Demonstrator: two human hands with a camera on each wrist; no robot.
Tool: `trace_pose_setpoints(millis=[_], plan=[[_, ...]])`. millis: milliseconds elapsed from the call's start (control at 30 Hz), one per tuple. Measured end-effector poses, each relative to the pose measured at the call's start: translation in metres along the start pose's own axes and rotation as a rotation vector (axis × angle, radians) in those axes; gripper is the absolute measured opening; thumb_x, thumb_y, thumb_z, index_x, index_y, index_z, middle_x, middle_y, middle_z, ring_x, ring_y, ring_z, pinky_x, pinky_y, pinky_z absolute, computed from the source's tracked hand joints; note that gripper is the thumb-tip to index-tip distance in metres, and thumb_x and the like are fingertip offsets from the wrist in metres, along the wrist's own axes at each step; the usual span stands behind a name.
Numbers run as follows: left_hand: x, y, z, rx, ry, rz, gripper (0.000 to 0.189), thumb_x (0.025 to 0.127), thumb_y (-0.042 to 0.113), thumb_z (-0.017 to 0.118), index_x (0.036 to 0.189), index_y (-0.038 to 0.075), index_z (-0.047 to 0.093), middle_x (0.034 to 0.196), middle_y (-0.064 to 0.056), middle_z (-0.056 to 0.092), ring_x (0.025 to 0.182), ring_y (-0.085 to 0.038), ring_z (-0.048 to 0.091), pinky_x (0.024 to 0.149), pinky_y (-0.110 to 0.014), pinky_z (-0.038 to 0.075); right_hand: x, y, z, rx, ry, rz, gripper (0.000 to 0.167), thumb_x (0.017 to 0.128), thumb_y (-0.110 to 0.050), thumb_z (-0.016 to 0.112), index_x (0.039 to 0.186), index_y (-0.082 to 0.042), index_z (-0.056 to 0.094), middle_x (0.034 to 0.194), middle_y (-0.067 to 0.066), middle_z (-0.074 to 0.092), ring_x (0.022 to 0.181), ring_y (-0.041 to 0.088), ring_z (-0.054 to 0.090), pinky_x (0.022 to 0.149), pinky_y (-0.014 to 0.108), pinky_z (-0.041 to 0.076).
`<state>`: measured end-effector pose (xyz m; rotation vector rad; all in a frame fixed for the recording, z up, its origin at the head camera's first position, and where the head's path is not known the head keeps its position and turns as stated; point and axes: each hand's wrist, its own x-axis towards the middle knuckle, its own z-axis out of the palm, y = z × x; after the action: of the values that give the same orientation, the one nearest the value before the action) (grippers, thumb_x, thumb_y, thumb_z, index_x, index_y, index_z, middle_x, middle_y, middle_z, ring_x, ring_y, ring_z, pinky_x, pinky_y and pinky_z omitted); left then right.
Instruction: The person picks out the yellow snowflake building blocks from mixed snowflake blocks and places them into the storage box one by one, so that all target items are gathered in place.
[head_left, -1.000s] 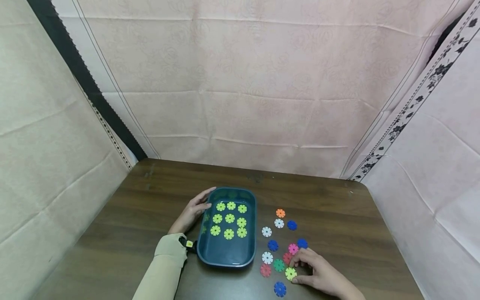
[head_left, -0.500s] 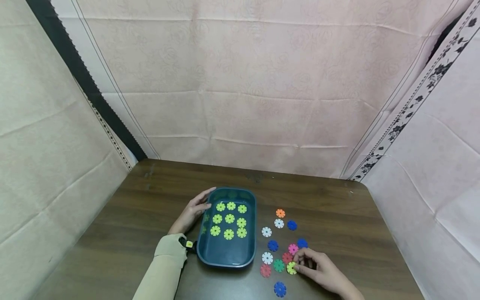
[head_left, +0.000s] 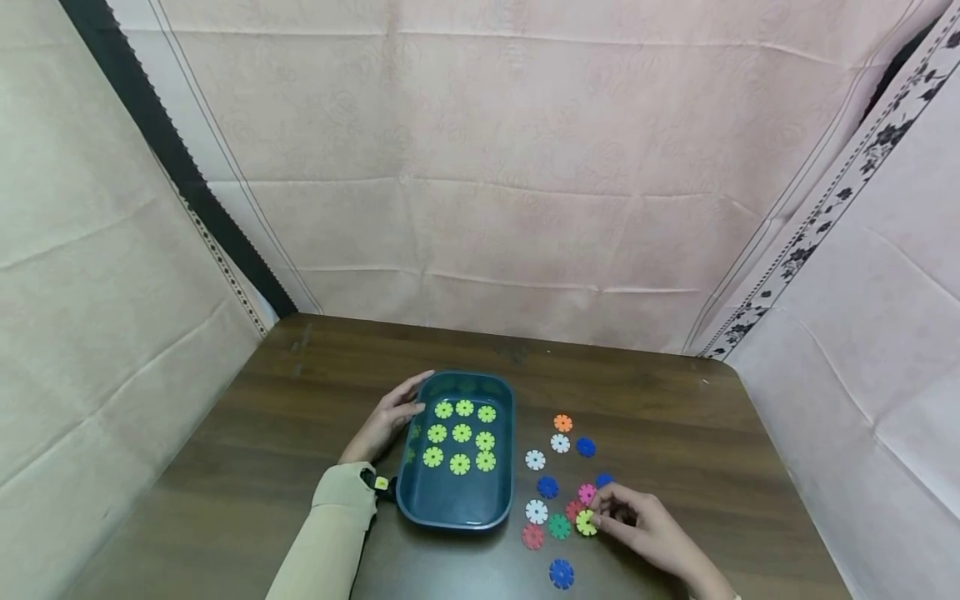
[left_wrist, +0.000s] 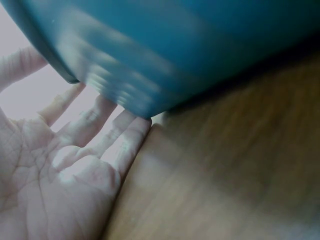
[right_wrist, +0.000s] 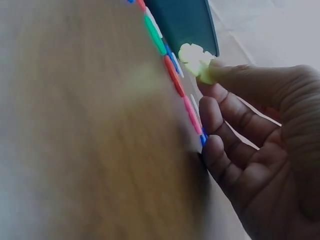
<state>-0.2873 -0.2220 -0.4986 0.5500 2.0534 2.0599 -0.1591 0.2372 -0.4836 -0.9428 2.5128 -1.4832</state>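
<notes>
My left hand (head_left: 387, 422) holds the dark blue tray (head_left: 453, 518) at its left side, thumb at the rim. In the left wrist view, the fingers (left_wrist: 90, 122) of that hand reach the tray's outer wall. Several yellow-green notched discs, flower-shaped, lie in rows inside the tray, such as one disc (head_left: 461, 433) near the middle. To the right of the tray, my right hand (head_left: 645, 529) pinches another yellow-green flower-shaped disc (right_wrist: 195, 60) between thumb and fingertips. It appears lifted in the right wrist view. A red disc (head_left: 574, 510) and a pink disc (head_left: 587, 493) lie close by.
More flower-shaped discs are scattered on the brown wooden table (head_left: 360, 350) right of the tray: an orange disc (head_left: 562, 423), a green disc (head_left: 558, 527), a white disc (head_left: 536, 512), a blue disc (head_left: 561, 573) and others. Pale cloth (head_left: 487, 167) hangs behind and at both sides.
My right hand has taken the yellow-green disc in a pinch and moved it slightly up in the head view. The left hand and tray stay together as before.
</notes>
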Motion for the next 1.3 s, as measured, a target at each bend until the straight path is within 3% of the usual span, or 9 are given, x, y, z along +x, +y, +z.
trace_pose_setpoints(millis=[367,733,967,1200,1300], plan=[[-0.001,0.003,0.002,-0.019,0.008,-0.007,0.055,0.103,0.010,0.050,0.157,0.018,0.038,0.158,-0.004,0.038,0.140,-0.033,0.040,0.109,-0.059,0.033,0.021,-0.003,-0.008,-0.039,-0.026,-0.039,0.010,0.096,-0.014,0.069,0.105,-0.017,0.066,0.087,-0.006,0.067,0.071,0.010,0.061,0.057,0.027,0.051],[-0.001,0.002,0.001,-0.016,0.002,-0.005,0.055,0.103,0.008,0.049,0.156,0.018,0.038,0.157,-0.007,0.039,0.138,-0.035,0.043,0.107,-0.054,0.037,0.049,-0.013,-0.015,-0.040,-0.032,-0.175,0.021,0.091,0.000,0.072,0.106,-0.014,0.065,0.089,-0.002,0.068,0.075,0.015,0.064,0.060,0.029,0.054],[0.000,0.000,0.000,-0.012,-0.006,0.001,0.055,0.103,0.011,0.051,0.156,0.021,0.040,0.158,-0.007,0.038,0.139,-0.035,0.042,0.106,-0.045,0.040,0.063,-0.018,-0.017,-0.053,-0.057,-0.162,0.023,0.091,0.001,0.071,0.106,-0.016,0.066,0.094,-0.008,0.068,0.079,0.012,0.064,0.066,0.030,0.056],[-0.001,-0.001,0.000,-0.017,-0.012,-0.002,0.055,0.103,0.013,0.051,0.156,0.022,0.040,0.158,-0.007,0.038,0.139,-0.034,0.043,0.104,-0.041,0.042,0.082,-0.036,-0.011,-0.036,-0.111,-0.132,0.015,0.096,-0.008,0.068,0.106,-0.018,0.066,0.095,-0.009,0.068,0.082,0.012,0.063,0.070,0.033,0.056],[-0.001,0.000,0.000,-0.025,-0.010,-0.004,0.054,0.103,0.013,0.051,0.155,0.023,0.040,0.157,-0.007,0.040,0.137,-0.036,0.044,0.104,-0.042,0.042,0.093,-0.043,-0.004,-0.043,-0.121,-0.165,0.016,0.095,-0.006,0.069,0.105,-0.019,0.067,0.095,-0.010,0.068,0.084,0.011,0.063,0.073,0.033,0.056]])
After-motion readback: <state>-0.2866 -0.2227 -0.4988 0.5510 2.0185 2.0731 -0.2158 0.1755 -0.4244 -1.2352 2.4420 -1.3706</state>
